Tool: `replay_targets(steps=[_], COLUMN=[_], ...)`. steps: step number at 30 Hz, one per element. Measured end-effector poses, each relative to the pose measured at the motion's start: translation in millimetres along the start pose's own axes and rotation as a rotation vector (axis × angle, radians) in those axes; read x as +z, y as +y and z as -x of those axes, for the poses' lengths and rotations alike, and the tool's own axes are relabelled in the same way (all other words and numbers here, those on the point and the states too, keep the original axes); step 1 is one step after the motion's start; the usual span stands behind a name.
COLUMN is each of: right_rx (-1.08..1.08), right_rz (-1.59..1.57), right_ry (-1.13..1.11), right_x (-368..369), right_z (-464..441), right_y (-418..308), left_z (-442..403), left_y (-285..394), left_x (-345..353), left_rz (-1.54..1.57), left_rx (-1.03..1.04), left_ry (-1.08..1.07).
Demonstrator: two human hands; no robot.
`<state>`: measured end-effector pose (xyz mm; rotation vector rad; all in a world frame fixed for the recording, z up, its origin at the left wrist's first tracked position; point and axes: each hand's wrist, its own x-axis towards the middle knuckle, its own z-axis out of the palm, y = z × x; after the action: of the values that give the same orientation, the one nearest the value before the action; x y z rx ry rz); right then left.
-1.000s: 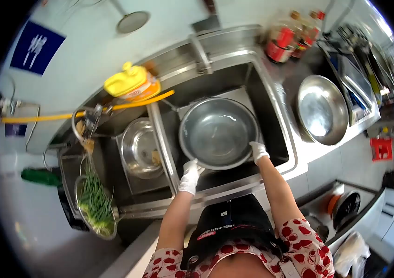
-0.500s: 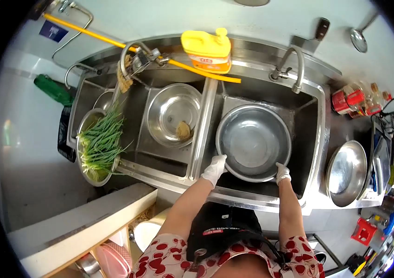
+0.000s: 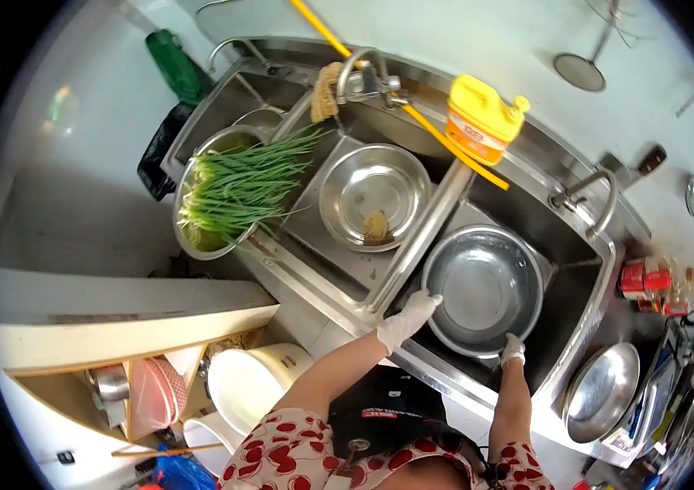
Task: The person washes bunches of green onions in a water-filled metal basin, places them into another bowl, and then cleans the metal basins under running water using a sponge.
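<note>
A large metal basin [image 3: 484, 291] with some water in it stands in the right sink compartment. My left hand [image 3: 411, 318], in a white glove, grips the basin's rim at its left side. At the near right part of the rim is my right hand [image 3: 513, 349], also gloved, with its fingers closed on the edge. In the middle compartment sits a shiny metal bowl [image 3: 355, 196] holding a tan sponge-like piece [image 3: 376, 227]. Green onions [image 3: 241, 184] lie across a metal bowl [image 3: 183, 214] at the left.
Behind the sink stand a yellow jug [image 3: 484, 120], a yellow hose [image 3: 433, 129] and a curved faucet [image 3: 606, 214]. Bottles [image 3: 657, 282] and another metal bowl [image 3: 604, 392] are at the right. A cream bucket [image 3: 245, 390] stands below on the left.
The view has turned toward the left, so the green onions and shelf show more fully. Both hands remain at the basin's rim, and the basin stays in the right compartment.
</note>
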<state>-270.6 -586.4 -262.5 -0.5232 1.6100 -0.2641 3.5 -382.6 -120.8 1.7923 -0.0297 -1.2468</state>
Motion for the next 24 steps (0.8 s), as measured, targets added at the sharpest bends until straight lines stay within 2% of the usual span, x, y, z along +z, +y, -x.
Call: replay_targets(steps=[1, 2, 4, 5, 6, 7, 8, 9, 10, 11, 13, 15, 16, 18, 19, 20, 21, 23, 24], right_rx=[0.050, 0.004, -0.059, -0.047, -0.047, -0.045, 0.006, 0.056, 0.087, 0.110, 0.142, -0.004, -0.074, -0.381, -0.506, -0.653, -0.799, -1.159, -1.215], right_rz=[0.000, 0.016, 0.091, 0.193, 0.141, 0.087, 0.122, 0.151, 0.072, 0.270, 0.021, 0.180, 0.261, 0.572, 0.736, 0.771, 0.810, 0.696, 0.614], right_ry=[-0.038, -0.073, -0.059, -0.199, -0.169, -0.138, -0.066, 0.011, -0.125, 0.032, -0.133, -0.014, 0.052, 0.270, 0.422, 0.418, 0.418, 0.319, 0.145], right_x=[-4, -8, -9, -43, -33, -24, -19, -11, -16, -3, -19, -21, -19, 32, 67, 76, 88, 123, 137], right_z=[-4, -6, -3, -77, -62, -32, -15, -2, -9, 27, -9, -38, -46, 33, 92, 84, 83, 100, 109], right_y=[-2, 2, 1, 19, 16, 10, 1, -3, -3, -19, -16, -22, -25, -55, -74, -79, -84, -84, -76], left_z=[13, 25, 89, 130, 159, 149, 170, 180, 190, 187, 180, 168, 136, 109, 119, 124, 117, 89, 84], left_y=[7, 14, 55, 89, 97, 58, 50, 41, 34, 10, -17, -28, -68, -81, -54, -34, -31, -37, -44], left_x=[-7, -20, -61, -89, -115, -142, -178, -217, -252, -290, -369, -420, -462, -495, -488, -484, -488, -497, -491], left_rz=[-0.143, 0.008, 0.202, 0.050, 0.179, 0.369, 0.270, 0.058, 0.131, 0.343, 0.661, 0.838, 0.922, 1.030, 1.056, 1.081, 1.113, 1.172, 1.007], left_rx=[0.193, 0.174, 0.070, 0.013, -0.016, 0.122, 0.217, 0.239, 0.128, 0.209, 0.087, 0.079, 0.146, 0.216, 0.220, 0.223, 0.239, 0.268, 0.337], left_ry=[-0.003, -0.130, -0.089, 0.043, 0.125, 0.305, 0.401, 0.595, 0.769, 0.858, 0.913, 0.852, 0.766, 0.606, 0.535, 0.464, 0.515, 0.618, 0.625])
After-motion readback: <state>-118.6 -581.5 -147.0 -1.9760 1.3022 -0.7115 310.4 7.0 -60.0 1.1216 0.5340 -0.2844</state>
